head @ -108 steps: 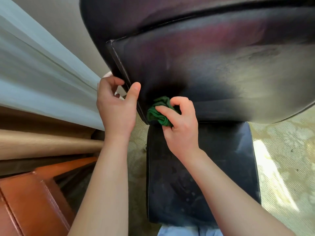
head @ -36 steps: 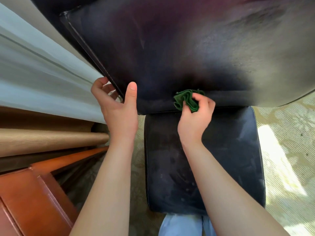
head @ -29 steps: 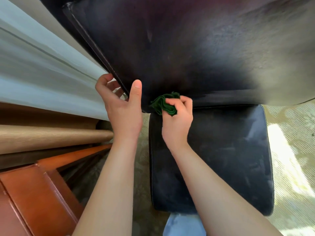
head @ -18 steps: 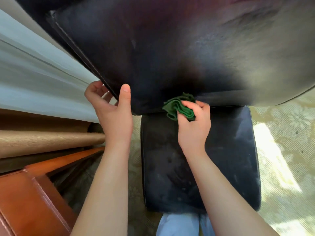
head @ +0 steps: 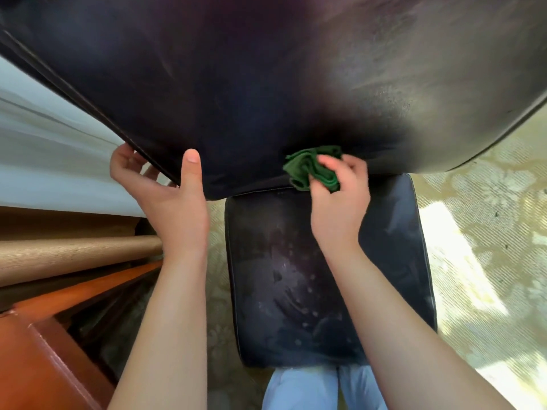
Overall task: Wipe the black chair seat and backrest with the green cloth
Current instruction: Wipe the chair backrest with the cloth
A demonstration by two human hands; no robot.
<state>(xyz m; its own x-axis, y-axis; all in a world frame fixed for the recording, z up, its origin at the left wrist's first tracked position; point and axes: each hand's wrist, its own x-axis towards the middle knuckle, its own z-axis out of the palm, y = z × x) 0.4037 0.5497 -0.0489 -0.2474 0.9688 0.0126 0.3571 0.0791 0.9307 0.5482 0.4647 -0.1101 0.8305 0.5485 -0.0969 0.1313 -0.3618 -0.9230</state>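
1. Patterned beige carpet [head: 479,232] spreads under everything, sunlit out beyond the right hand; past the left hand runs a pale wall panel [head: 44,161], with a tan roll [head: 74,253] and an orange-brown leather piece [head: 38,359] below that wrist.
2. Above both hands, the black chair's backrest [head: 236,84] fills the upper view, leaning toward the camera, its lower edge meeting the fingers.
3. Below the right hand lies the seat [head: 296,291], dull and speckled with marks, so it looks as though it needs its wipe yet.
4. Gripping the backrest's side edge, the left hand [head: 171,199] has its thumb flat on the front and its fingers curled behind the piping, probably to brace the chair against the rubbing.
5. Close beside it, the right hand [head: 340,199] is closed round the green cloth [head: 310,167], fingers pinching the bunched folds.
6. Sticking out past those fingertips, the cloth presses on the backrest's bottom strip, just above the join with the seat, which suits working that low band.
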